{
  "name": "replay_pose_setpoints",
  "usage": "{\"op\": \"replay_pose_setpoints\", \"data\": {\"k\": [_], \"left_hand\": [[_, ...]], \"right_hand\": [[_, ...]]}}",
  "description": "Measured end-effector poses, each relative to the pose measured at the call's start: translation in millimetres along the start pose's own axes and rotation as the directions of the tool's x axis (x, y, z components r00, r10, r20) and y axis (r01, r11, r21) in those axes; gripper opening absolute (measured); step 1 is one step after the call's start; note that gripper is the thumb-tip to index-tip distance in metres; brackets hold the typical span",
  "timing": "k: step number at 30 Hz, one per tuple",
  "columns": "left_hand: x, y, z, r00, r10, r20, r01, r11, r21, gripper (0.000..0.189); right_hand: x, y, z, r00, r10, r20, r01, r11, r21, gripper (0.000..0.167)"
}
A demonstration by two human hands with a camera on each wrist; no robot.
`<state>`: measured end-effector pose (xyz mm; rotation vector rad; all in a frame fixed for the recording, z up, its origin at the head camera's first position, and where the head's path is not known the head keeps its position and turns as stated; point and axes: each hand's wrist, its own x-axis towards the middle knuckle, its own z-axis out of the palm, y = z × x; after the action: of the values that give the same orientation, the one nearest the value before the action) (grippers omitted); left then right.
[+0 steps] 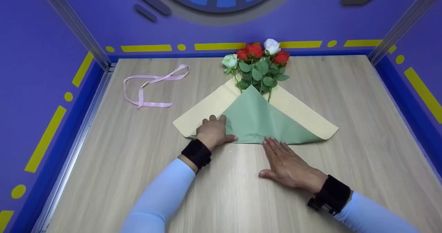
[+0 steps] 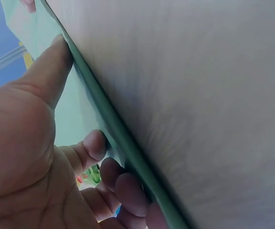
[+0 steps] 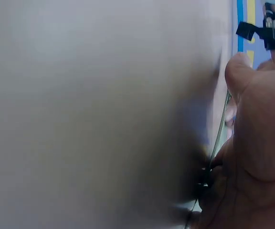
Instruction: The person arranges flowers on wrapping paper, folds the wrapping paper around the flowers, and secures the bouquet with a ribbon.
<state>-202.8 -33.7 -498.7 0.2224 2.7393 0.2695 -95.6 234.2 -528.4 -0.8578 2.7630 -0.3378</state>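
Observation:
A sheet of wrapping paper, green on one face and cream on the other, lies folded on the table, its green flap (image 1: 255, 117) brought up to a point over the stems. Red and white artificial roses (image 1: 254, 50) with green leaves stick out beyond the fold. My left hand (image 1: 212, 132) rests on the left part of the paper with fingers spread and thumb along the folded edge (image 2: 104, 109). My right hand (image 1: 288, 165) lies with straight fingers, their tips touching the folded edge near its middle; the right wrist view shows this hand (image 3: 266, 129) close above the table.
A pink ribbon (image 1: 155, 77) lies loosely looped on the table's left side. The wooden table (image 1: 221, 191) is bounded by blue-purple panels (image 1: 114, 25) at the back and sides, with a metal rail (image 1: 79, 150) along the left.

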Motion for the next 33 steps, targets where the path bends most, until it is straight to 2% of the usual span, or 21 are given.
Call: {"op": "replay_pose_setpoints", "data": {"k": [5, 11, 14, 17, 19, 22, 24, 26, 28, 29, 31, 33], "left_hand": [[-1.0, 1.1, 1.4, 1.0, 0.005, -0.014, -0.004, 1.0, 0.012, 0.091], [-0.7, 4.8, 4.8, 1.0, 0.003, -0.022, -0.003, 1.0, 0.015, 0.089], [-0.4, 5.5, 5.6, 1.0, -0.001, -0.023, 0.001, 1.0, 0.009, 0.088], [-0.9, 5.4, 5.4, 1.0, 0.004, -0.03, -0.004, 1.0, 0.008, 0.086], [-1.5, 4.6, 5.2, 1.0, 0.004, -0.029, -0.004, 1.0, 0.012, 0.085], [-2.0, 2.6, 4.4, 1.0, 0.0, -0.031, 0.0, 1.0, 0.01, 0.086], [-2.3, 1.2, 3.8, 0.999, -0.007, -0.031, 0.008, 1.0, 0.008, 0.087], [-2.6, 0.7, 2.9, 0.999, -0.013, -0.04, 0.014, 1.0, 0.01, 0.088], [-2.8, 0.7, 2.6, 0.999, -0.016, -0.048, 0.016, 1.0, 0.014, 0.088], [-2.9, 0.7, 2.7, 0.998, -0.015, -0.054, 0.016, 1.0, 0.014, 0.087], [-3.0, 1.1, 3.6, 0.998, -0.007, -0.063, 0.008, 1.0, 0.014, 0.087], [-2.9, 1.5, 5.2, 0.997, 0.0, -0.071, 0.001, 1.0, 0.013, 0.087]], "right_hand": [[-14.1, 5.7, -2.8, 0.995, 0.097, -0.008, -0.097, 0.995, -0.006, 0.103], [-31.0, 12.3, -13.8, 0.976, 0.219, 0.009, -0.219, 0.975, -0.023, 0.105], [-40.8, 21.4, -19.4, 0.956, 0.292, 0.0, -0.292, 0.956, -0.042, 0.106], [-47.0, 30.6, -28.0, 0.928, 0.372, -0.008, -0.371, 0.925, -0.086, 0.108], [-44.0, 33.0, -35.9, 0.914, 0.403, -0.053, -0.406, 0.906, -0.122, 0.105], [-25.7, 28.9, -45.9, 0.918, 0.329, -0.221, -0.365, 0.919, -0.147, 0.085], [-5.4, 23.5, -47.4, 0.919, 0.207, -0.337, -0.263, 0.956, -0.131, 0.067], [16.2, 17.1, -44.0, 0.917, 0.076, -0.391, -0.129, 0.985, -0.111, 0.049], [36.4, 11.9, -37.7, 0.931, 0.017, -0.363, -0.041, 0.997, -0.06, 0.036], [44.7, 10.3, -34.1, 0.942, 0.015, -0.335, -0.026, 0.999, -0.028, 0.031], [56.4, 9.1, -28.2, 0.962, 0.061, -0.267, -0.051, 0.998, 0.046, 0.024], [62.4, 10.6, -24.4, 0.971, 0.122, -0.207, -0.101, 0.989, 0.108, 0.025]]}}
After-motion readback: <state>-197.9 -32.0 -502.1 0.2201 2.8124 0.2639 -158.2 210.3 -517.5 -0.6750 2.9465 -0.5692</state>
